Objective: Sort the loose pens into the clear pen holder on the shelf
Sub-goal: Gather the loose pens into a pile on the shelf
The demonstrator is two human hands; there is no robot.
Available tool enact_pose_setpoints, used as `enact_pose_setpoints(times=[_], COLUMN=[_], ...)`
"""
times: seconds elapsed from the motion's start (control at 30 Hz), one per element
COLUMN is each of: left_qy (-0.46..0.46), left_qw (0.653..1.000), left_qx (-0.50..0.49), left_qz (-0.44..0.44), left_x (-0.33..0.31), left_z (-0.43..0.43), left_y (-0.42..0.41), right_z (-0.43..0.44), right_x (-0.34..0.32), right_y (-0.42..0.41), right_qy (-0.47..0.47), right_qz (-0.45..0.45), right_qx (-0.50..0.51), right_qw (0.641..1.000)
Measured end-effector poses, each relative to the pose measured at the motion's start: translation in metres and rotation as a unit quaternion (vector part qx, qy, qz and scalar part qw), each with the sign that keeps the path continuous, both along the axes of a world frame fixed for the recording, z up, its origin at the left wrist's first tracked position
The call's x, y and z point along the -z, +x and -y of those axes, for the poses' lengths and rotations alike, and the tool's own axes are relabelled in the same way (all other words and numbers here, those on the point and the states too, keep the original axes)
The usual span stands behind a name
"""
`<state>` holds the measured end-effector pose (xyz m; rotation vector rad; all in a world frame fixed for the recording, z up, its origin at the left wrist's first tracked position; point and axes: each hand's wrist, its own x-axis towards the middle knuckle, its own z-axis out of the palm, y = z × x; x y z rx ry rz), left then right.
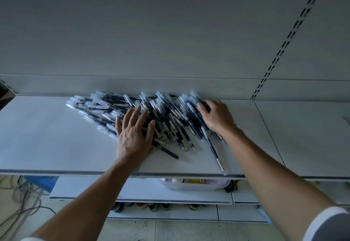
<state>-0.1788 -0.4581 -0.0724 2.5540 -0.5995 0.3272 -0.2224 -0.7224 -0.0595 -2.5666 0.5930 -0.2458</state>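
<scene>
White shelf (47, 146) fills the middle of the view, back wall behind it. On it lies a big heap of pens (170, 112) — spread from the centre toward 12 o'clock, pushed up against the back wall and fanned out to 9 o'clock. The pens look alike: clear barrels and caps, dark cores, small pale labels. They lie crossed every way, blurred at the far ends.

Left hand (132, 136) is at the heap's 7 o'clock edge, palm down, fingers straight and spread, pressing on the pens, probably to pin or rake the heap together. Right hand (217, 117) is at the heap's 3 o'clock edge, fingers curled down into the pens and clamped on a few by the look of it — likely gathering a bunch to lift.

One stray pen (214, 150) points out toward 5 o'clock, its end near the shelf's front edge. A short black piece (169, 152) lies just off the heap at 6 o'clock. No clear holder shows on this shelf; I judge sorting not yet begun.
</scene>
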Motion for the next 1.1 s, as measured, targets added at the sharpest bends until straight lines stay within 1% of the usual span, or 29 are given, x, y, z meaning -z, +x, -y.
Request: enact_pose_setpoints(times=[0.07, 0.1, 0.13, 0.2, 0.3, 0.37, 0.5, 0.63, 0.7, 0.77, 0.8, 0.87, 0.9, 0.93, 0.97, 1.03, 1.1], left_qy=[-0.013, -0.017, -0.02, -0.023, -0.025, -0.025, -0.01, 0.003, -0.019, -0.061, -0.088, -0.143, -0.164, -0.181, -0.192, -0.171, -0.113], left_qw=[1.0, 1.0, 1.0, 1.0, 1.0, 1.0, 0.999, 0.998, 0.997, 0.993, 0.99, 0.98, 0.978, 0.978, 0.979, 0.98, 0.973], left_qx=[0.004, 0.006, 0.007, 0.01, 0.012, 0.012, 0.04, 0.063, 0.069, 0.089, 0.101, 0.111, 0.096, 0.062, 0.013, -0.099, -0.179], left_qz=[-0.002, -0.003, -0.004, -0.005, -0.005, -0.005, 0.011, 0.03, 0.031, 0.037, 0.049, 0.077, 0.085, 0.084, 0.069, -0.005, -0.091], left_x=[-0.001, -0.001, -0.001, -0.001, -0.001, -0.002, -0.003, -0.001, -0.001, -0.005, -0.009, -0.018, -0.022, -0.024, -0.026, -0.023, -0.016], left_z=[0.0, -0.001, -0.001, -0.002, -0.003, -0.003, -0.002, -0.002, -0.003, -0.006, -0.01, -0.022, -0.032, -0.044, -0.058, -0.086, -0.11], left_y=[0.0, 0.0, 0.0, 0.0, 0.001, 0.0, -0.002, -0.002, -0.001, 0.0, 0.002, 0.01, 0.018, 0.028, 0.041, 0.07, 0.098], right_z=[0.003, 0.006, 0.006, 0.003, -0.012, -0.029, -0.063, -0.091, -0.103, -0.108, -0.107, -0.098, -0.092, -0.084, -0.075, -0.057, -0.043], right_x=[0.001, 0.002, 0.002, 0.003, 0.009, 0.012, 0.01, 0.006, 0.005, 0.005, 0.004, 0.001, 0.0, 0.0, 0.001, 0.004, 0.005], right_y=[-0.019, -0.03, -0.042, -0.065, -0.086, -0.084, -0.059, -0.035, -0.027, -0.023, -0.022, -0.023, -0.024, -0.025, -0.025, -0.025, -0.024], right_qy=[-0.009, -0.03, -0.059, -0.102, -0.106, -0.108, -0.121, -0.074, -0.052, -0.047, -0.052, -0.077, -0.087, -0.09, -0.087, -0.078, -0.079], right_qz=[0.02, 0.03, 0.024, -0.015, -0.073, -0.072, -0.072, -0.07, -0.068, -0.057, -0.042, 0.019, 0.044, 0.047, 0.031, -0.027, -0.071], right_qx=[-0.007, -0.01, -0.013, -0.011, -0.006, 0.012, 0.091, 0.128, 0.114, 0.092, 0.085, 0.093, 0.103, 0.113, 0.124, 0.153, 0.175], right_qw=[1.0, 0.999, 0.998, 0.995, 0.992, 0.991, 0.986, 0.987, 0.99, 0.993, 0.994, 0.993, 0.99, 0.988, 0.988, 0.985, 0.979])
